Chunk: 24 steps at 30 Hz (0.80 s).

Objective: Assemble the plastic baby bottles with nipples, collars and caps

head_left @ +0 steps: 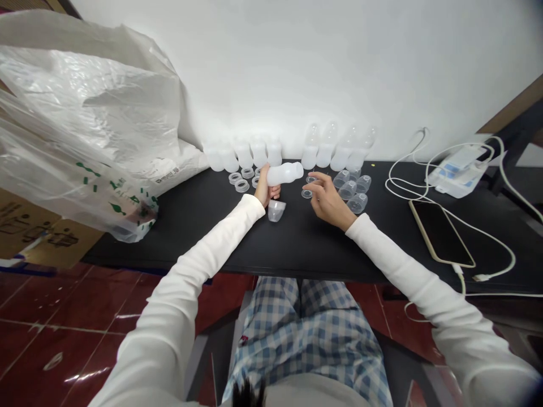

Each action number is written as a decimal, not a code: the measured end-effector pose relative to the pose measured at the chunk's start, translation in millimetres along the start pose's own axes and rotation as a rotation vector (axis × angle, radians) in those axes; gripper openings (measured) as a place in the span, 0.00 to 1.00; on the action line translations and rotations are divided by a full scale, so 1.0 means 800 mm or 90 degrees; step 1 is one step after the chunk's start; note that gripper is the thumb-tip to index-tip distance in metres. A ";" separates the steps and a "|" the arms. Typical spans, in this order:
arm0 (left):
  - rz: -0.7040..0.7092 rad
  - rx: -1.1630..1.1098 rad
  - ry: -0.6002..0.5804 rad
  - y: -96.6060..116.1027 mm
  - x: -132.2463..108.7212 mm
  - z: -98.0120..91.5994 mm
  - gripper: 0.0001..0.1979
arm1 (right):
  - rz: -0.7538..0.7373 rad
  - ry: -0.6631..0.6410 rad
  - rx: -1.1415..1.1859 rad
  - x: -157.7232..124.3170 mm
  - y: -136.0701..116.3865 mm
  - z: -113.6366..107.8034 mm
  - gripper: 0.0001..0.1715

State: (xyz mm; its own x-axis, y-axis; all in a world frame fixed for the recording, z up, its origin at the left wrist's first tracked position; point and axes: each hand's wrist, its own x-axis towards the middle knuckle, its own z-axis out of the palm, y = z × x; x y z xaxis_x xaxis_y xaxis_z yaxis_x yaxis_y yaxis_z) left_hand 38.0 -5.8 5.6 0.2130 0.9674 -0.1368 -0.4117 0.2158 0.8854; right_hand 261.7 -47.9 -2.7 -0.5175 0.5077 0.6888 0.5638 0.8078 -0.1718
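My left hand [264, 188] is wrapped round the base end of a translucent white baby bottle [286, 173], which lies nearly level with its bare neck pointing right. Just below that hand, a clear bottle cap [276, 211] stands on the black table. My right hand [328, 200] hovers to the right of the bottle's neck, its fingers bent but apart, with nothing visible between them. Under and beside its fingertips are small clear discs [306, 194], partly covered by the hand. Several clear caps [357, 203] sit to the right of it.
Along the wall stand several capless bottles [258, 151] at left and several capped bottles [326, 148] at right. Clear rings [241, 185] lie in front of the left group. Plastic bags [97, 113] crowd the left side. A phone [441, 232], cables and a power strip [460, 169] occupy the right.
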 end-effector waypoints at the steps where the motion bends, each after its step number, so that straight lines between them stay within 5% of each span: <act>1: 0.006 0.001 -0.001 -0.002 0.001 0.000 0.31 | -0.015 -0.018 -0.015 0.000 -0.006 0.001 0.21; 6: 0.069 0.017 0.096 -0.012 0.001 0.008 0.31 | -0.205 -0.199 -0.044 0.001 -0.056 0.017 0.22; 9: 0.072 0.026 0.139 -0.015 0.001 0.014 0.31 | -0.234 -0.228 -0.054 0.003 -0.077 0.029 0.22; 14: 0.042 0.001 0.102 -0.009 0.001 0.011 0.30 | -0.213 -0.244 0.004 0.003 -0.069 0.026 0.21; 21: 0.113 0.007 0.069 -0.011 0.007 0.001 0.18 | -0.037 -0.233 0.073 0.002 -0.029 0.014 0.12; 24: 0.184 0.088 0.083 -0.020 0.015 -0.004 0.25 | -0.030 -0.209 0.068 0.001 -0.023 0.015 0.16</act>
State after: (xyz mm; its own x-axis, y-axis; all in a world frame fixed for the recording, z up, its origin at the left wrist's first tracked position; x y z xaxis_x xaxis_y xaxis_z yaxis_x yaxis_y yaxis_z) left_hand 44.5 2.8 -11.8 -0.0132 0.9966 0.0816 -0.3128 -0.0816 0.9463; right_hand 243.5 -58.8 -7.5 -0.7309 0.5238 0.4375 0.4722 0.8510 -0.2299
